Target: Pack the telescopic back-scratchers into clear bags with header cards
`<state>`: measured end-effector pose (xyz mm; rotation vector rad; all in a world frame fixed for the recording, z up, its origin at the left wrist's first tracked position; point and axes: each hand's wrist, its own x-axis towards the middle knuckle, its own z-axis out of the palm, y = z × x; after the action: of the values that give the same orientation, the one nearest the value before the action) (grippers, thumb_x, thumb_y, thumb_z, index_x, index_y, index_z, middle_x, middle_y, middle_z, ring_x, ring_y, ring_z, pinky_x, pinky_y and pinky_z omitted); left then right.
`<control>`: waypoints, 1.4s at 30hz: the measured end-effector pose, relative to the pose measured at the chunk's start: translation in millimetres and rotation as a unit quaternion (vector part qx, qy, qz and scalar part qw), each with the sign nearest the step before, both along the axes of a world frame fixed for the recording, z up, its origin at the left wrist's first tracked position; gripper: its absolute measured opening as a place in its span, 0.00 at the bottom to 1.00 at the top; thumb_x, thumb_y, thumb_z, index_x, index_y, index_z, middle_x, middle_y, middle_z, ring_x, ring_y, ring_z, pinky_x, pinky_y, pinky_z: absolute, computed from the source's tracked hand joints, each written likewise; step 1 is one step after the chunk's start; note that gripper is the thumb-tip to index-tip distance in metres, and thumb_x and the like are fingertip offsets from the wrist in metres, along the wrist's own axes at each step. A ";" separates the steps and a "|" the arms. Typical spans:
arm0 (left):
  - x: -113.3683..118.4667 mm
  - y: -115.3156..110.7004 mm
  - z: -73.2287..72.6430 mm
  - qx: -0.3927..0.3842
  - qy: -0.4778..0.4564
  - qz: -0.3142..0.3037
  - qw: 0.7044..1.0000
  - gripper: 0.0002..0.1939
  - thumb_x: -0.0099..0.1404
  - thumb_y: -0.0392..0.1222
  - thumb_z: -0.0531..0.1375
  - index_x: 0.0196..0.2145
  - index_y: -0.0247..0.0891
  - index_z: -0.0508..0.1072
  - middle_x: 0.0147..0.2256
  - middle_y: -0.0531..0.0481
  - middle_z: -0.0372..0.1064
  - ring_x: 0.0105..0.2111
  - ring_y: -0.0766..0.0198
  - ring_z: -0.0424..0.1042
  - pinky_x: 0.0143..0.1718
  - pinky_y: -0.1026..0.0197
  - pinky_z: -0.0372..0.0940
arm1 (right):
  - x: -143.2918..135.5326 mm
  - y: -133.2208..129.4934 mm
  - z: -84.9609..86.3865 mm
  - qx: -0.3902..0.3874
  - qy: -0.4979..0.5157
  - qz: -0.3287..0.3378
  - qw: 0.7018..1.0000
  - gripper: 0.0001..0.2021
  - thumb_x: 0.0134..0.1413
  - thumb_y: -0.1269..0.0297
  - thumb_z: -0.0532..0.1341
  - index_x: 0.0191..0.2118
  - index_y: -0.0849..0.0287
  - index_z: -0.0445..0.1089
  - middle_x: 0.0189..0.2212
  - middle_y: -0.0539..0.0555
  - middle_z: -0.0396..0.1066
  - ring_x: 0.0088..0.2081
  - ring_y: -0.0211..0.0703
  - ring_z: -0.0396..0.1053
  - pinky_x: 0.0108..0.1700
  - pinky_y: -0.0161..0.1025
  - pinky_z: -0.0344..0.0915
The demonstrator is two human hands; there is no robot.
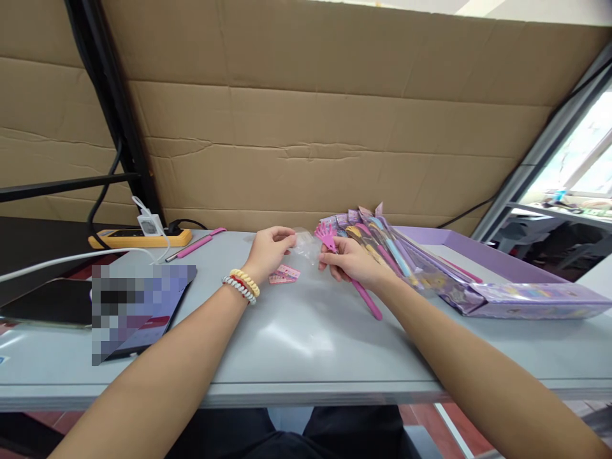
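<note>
My left hand point(270, 250) is closed with thumb and forefinger on the edge of a crumpled clear plastic bag point(305, 245). My right hand point(348, 260) grips a pink stick point(366, 298) with a small hand-shaped head point(326, 235), which points up beside the bag. The stick's lower end slants down to the right over the grey table. Just below the bag, near my left wrist, lies a pink printed card point(285, 274). Behind my right hand several bagged sticks point(382, 245) in pink, blue and gold lie fanned out.
An open purple box point(526, 299) stands at the right. On the left are a tablet point(157, 319), a dark flat object point(52, 303), a yellow power strip point(143, 238) with a white plug and cables, and another pink stick point(194, 246). Cardboard point(310, 115) walls the back.
</note>
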<state>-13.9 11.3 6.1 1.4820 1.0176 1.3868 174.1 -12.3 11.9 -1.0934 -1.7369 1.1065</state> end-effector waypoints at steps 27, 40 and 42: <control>-16.9 7.0 -0.3 -0.174 0.308 0.089 0.931 0.03 0.51 0.36 0.58 0.27 0.35 0.67 0.27 0.42 0.71 0.24 0.59 0.70 0.24 0.59 0.61 | 1.2 3.7 -4.2 -0.011 0.055 -0.004 0.998 0.20 0.48 0.46 0.63 0.35 0.61 0.65 0.15 0.42 0.53 0.16 0.30 0.50 0.17 0.31 0.48; 3.0 -15.4 -1.0 0.132 0.429 0.011 0.894 0.22 0.66 0.53 0.43 0.42 0.37 0.69 0.45 0.42 0.68 0.48 0.54 0.64 0.51 0.52 0.57 | 6.7 9.2 12.3 0.047 0.249 -0.147 0.956 0.27 0.53 0.38 0.51 0.19 0.57 0.55 0.11 0.47 0.52 0.13 0.32 0.49 0.15 0.32 0.48; 10.2 -21.6 -1.5 0.151 0.368 -0.095 0.913 0.26 0.66 0.58 0.42 0.41 0.38 0.70 0.41 0.45 0.71 0.42 0.57 0.68 0.47 0.55 0.61 | 4.1 10.5 9.8 0.072 0.246 -0.190 0.948 0.26 0.52 0.37 0.53 0.21 0.57 0.57 0.09 0.44 0.49 0.11 0.31 0.45 0.13 0.32 0.44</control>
<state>-3.7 -10.3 4.6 2.3667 1.0810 0.8643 178.2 -1.8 21.7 -0.9130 -1.1361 0.8955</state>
